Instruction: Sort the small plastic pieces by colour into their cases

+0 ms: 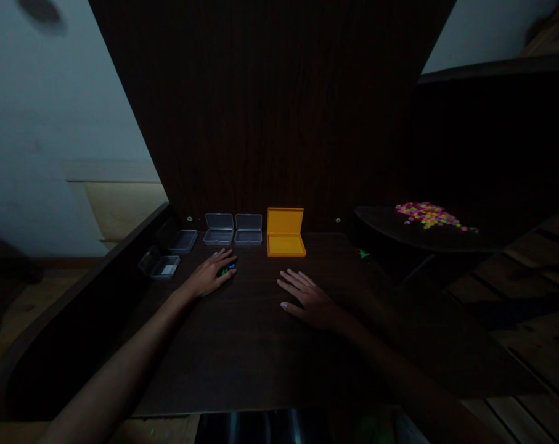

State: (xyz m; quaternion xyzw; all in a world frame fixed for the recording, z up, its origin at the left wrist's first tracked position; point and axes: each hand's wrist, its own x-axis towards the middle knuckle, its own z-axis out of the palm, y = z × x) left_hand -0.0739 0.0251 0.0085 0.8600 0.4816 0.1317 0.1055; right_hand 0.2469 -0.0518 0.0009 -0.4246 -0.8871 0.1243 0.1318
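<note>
Head view, green/blue pieces, between left thumb and fingers

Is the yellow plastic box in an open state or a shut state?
Open: the yellow plastic box's lid stands raised at the back, and its inside shows.

it was dim all over. the wall in the upper left was the lightest big patch, a bit blue, and the left arm was lighter than the right arm, which sank into shadow. the tall board at the top middle was almost black. the yellow box stood out brightly. soft shine streaked a dark thing at the bottom. the colored bits at the right were fuzzy, and the edges looked stretched.
</note>
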